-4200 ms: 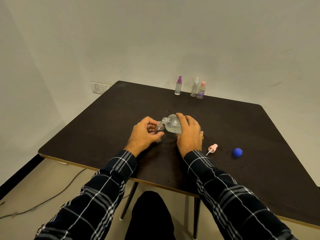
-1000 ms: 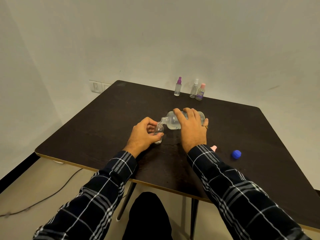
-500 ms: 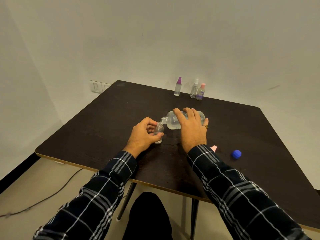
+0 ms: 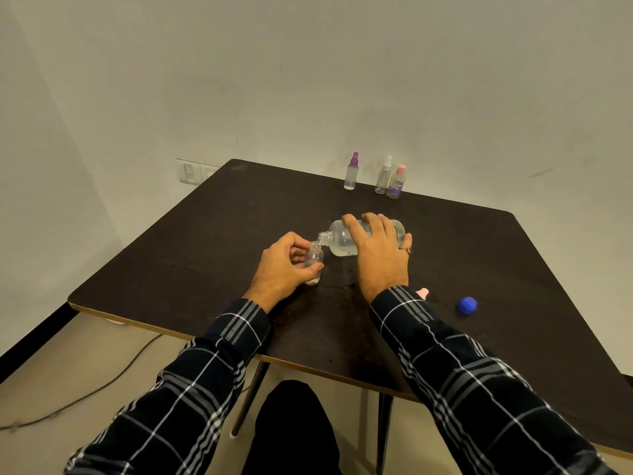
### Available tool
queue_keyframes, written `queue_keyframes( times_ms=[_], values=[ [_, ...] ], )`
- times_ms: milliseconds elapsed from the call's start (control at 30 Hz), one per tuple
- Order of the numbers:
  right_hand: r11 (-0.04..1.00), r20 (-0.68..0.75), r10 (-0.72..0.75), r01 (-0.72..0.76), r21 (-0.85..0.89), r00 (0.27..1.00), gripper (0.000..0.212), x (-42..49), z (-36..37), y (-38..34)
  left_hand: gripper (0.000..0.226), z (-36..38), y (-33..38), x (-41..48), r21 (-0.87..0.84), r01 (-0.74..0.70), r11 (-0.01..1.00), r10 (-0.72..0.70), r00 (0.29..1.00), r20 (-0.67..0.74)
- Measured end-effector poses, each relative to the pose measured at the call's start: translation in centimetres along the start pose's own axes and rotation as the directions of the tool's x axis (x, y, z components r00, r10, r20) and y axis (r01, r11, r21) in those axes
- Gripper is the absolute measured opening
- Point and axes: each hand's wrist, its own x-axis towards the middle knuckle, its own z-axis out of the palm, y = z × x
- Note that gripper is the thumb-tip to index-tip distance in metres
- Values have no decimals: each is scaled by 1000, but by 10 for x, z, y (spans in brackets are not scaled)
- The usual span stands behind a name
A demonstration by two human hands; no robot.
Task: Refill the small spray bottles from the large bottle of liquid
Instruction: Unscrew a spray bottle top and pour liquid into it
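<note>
My right hand (image 4: 378, 250) grips the large clear bottle (image 4: 339, 240), tipped nearly level with its open mouth over the neck of a small clear bottle (image 4: 313, 260). My left hand (image 4: 282, 267) holds that small uncapped bottle upright on the dark table (image 4: 212, 241). A pink spray top (image 4: 424, 292) lies just right of my right wrist, partly hidden by the sleeve. The blue cap (image 4: 467, 305) lies farther right.
Three small spray bottles stand at the table's far edge: a purple-topped one (image 4: 351, 173), a white-topped one (image 4: 383, 176) and a pink-topped one (image 4: 396, 182). A wall socket (image 4: 190, 172) is behind the table's left corner. A cable (image 4: 85, 389) runs along the floor.
Since 4.2 s ago my right hand has tipped the large bottle flatter, its base swinging right. Over the last second nothing has visibly moved.
</note>
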Motion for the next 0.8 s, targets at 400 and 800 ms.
queue_keyframes(
  times_ms=[400,800],
  values=[
    [1000,2,-1,1,-3,1000,87,0,1,0,39,0,-2,2,15,10,1000,-11,1000,13],
    [1000,8,-6,6,-8,1000,86,0,-1,0,38,0,-3,2,1,7,1000,-7,1000,9]
  ],
)
